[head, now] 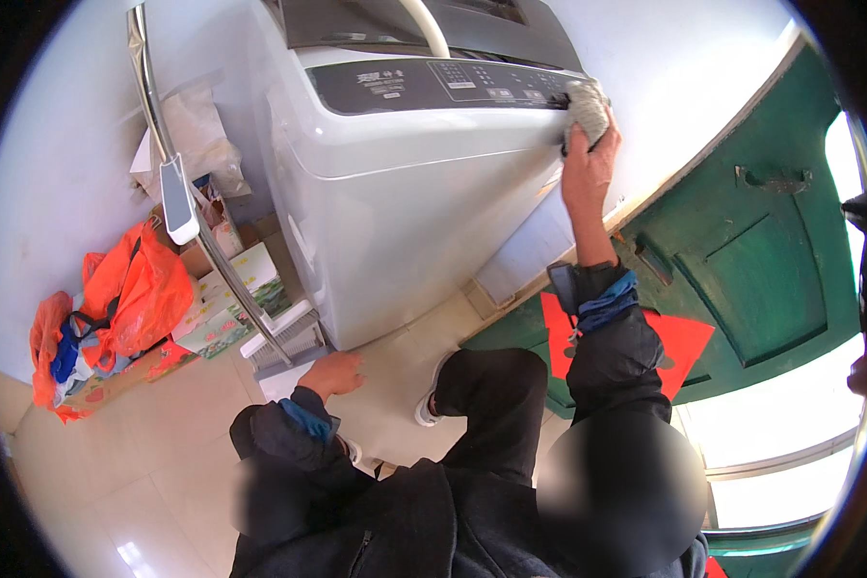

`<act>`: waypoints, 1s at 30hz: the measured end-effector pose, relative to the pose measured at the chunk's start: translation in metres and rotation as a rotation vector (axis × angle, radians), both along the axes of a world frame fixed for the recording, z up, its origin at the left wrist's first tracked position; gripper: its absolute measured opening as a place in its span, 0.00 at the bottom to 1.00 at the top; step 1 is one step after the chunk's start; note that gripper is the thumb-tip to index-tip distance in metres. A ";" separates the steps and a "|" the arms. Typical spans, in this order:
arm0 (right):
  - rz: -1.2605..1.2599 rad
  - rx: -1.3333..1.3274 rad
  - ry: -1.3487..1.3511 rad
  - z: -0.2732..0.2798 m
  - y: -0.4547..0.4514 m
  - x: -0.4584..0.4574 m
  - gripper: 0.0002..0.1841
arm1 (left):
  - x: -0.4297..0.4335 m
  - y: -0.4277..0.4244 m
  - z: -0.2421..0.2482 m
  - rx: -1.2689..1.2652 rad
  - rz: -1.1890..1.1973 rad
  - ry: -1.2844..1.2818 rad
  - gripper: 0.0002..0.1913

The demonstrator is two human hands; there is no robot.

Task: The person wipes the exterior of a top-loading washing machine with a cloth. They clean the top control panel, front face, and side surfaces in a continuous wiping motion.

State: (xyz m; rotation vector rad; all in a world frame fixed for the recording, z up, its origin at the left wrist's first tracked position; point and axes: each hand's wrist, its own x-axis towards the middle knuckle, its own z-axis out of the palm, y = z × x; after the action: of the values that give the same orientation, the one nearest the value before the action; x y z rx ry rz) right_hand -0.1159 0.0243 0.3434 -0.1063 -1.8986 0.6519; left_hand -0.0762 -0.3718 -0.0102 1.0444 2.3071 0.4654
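My right hand (591, 165) grips a crumpled grey cloth (587, 108). The cloth presses against the right end of the dark control panel (404, 85) on a white top-loading washing machine (397, 238). Below the machine's front left corner, my left hand (332, 373) hangs with loosely bent fingers and nothing visible in it. It is nearest to a white and grey mop bucket (289, 372), from which a metal mop pole (235, 278) with a grey grip leans up to the left. A pale hose (426, 25) crosses the machine's dark lid (361, 25).
Printed cardboard boxes (220, 318) and orange plastic bags (141, 289) lie along the left wall. On the right stands a green panelled door (758, 282), with red paper (683, 347) near my right forearm. My feet are on the tiled floor (137, 441).
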 end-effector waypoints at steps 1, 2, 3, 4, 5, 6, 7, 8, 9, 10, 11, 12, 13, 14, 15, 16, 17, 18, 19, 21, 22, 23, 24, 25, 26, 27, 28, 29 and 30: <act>-0.052 -0.078 -0.015 0.006 0.007 -0.006 0.32 | -0.001 0.001 -0.001 0.010 -0.007 0.003 0.26; -0.035 -0.088 -0.022 0.008 0.011 -0.006 0.32 | -0.001 0.002 -0.001 0.011 -0.006 0.002 0.25; -0.053 -0.167 -0.051 0.009 0.011 -0.006 0.32 | -0.002 0.004 -0.002 0.013 -0.005 0.004 0.25; -0.048 -0.118 -0.036 0.009 0.008 -0.006 0.32 | -0.003 0.005 -0.001 0.015 0.000 0.006 0.25; -0.056 -0.096 -0.027 0.006 0.001 -0.003 0.32 | -0.003 0.006 0.000 0.031 -0.001 0.016 0.25; -0.065 -0.076 -0.019 0.003 -0.007 0.000 0.32 | -0.002 0.006 0.002 0.043 -0.001 0.023 0.24; -0.032 -0.048 -0.007 0.000 -0.018 0.005 0.32 | -0.001 0.006 0.004 0.054 -0.003 0.031 0.24; -0.002 -0.021 0.007 -0.004 -0.031 0.009 0.33 | -0.001 0.007 0.007 0.026 0.001 0.001 0.26; 0.025 0.004 0.020 -0.009 -0.044 0.012 0.33 | -0.001 0.007 0.010 -0.005 0.001 -0.030 0.27; 0.054 0.048 0.045 -0.011 -0.057 0.014 0.34 | 0.000 0.006 0.013 -0.032 -0.005 -0.054 0.29; 0.091 0.037 0.044 -0.014 -0.071 0.017 0.33 | 0.001 0.006 0.016 -0.028 -0.002 -0.058 0.29; 0.077 0.114 0.059 -0.015 -0.083 0.019 0.33 | 0.001 0.005 0.018 -0.019 -0.003 -0.055 0.29; 0.088 0.186 0.084 -0.016 -0.095 0.020 0.33 | 0.002 0.005 0.019 -0.011 -0.003 -0.051 0.30; 0.108 0.215 0.094 -0.017 -0.107 0.022 0.33 | 0.002 0.005 0.019 -0.020 -0.010 -0.049 0.30; 0.127 0.246 0.106 -0.017 -0.118 0.024 0.34 | 0.002 0.005 0.019 -0.029 -0.020 -0.045 0.30; 0.146 0.278 0.118 -0.018 -0.128 0.026 0.34 | 0.001 0.005 0.018 -0.038 -0.029 -0.042 0.30; 0.166 0.305 0.117 -0.019 -0.137 0.028 0.34 | 0.001 0.005 0.017 -0.027 -0.022 -0.035 0.30; 0.186 0.332 0.116 -0.020 -0.145 0.029 0.35 | 0.002 0.005 0.016 -0.017 -0.016 -0.029 0.29; 0.202 0.362 0.116 -0.022 -0.152 0.031 0.35 | 0.002 0.005 0.015 -0.030 -0.012 -0.034 0.29; 0.259 0.405 0.106 -0.028 -0.164 0.033 0.35 | 0.001 0.004 0.015 -0.011 -0.018 -0.027 0.29; 0.287 0.427 0.102 -0.032 -0.165 0.035 0.36 | 0.002 0.004 0.016 -0.031 -0.021 -0.031 0.29; 0.304 0.453 0.102 -0.035 -0.165 0.036 0.38 | 0.002 0.003 0.016 -0.028 -0.014 -0.035 0.29; 0.323 0.478 0.102 -0.040 -0.164 0.036 0.40 | 0.002 0.002 0.017 -0.043 -0.005 -0.039 0.29; 0.338 0.497 0.077 -0.045 -0.161 0.036 0.43 | 0.002 0.002 0.018 -0.059 0.003 -0.043 0.29; 0.324 0.525 0.121 -0.050 -0.158 0.033 0.41 | 0.002 0.001 0.018 -0.049 0.009 -0.034 0.29; 0.310 0.519 0.138 -0.055 -0.154 0.031 0.40 | 0.003 0.000 0.018 -0.037 0.017 -0.025 0.29; 0.299 0.510 0.153 -0.060 -0.149 0.029 0.39 | 0.003 -0.001 0.018 -0.036 0.024 -0.024 0.29; 0.299 0.503 0.195 -0.064 -0.144 0.028 0.38 | 0.002 -0.002 0.017 -0.020 0.022 -0.017 0.28; 0.269 0.500 0.192 -0.068 -0.139 0.027 0.38 | 0.002 -0.002 0.016 -0.016 0.020 -0.018 0.28</act>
State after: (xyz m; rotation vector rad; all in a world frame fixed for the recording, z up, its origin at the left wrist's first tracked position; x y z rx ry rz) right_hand -0.0887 -0.1144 0.2752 0.5198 -1.8475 0.3309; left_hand -0.0742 -0.3740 0.0061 1.0069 2.3039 0.4609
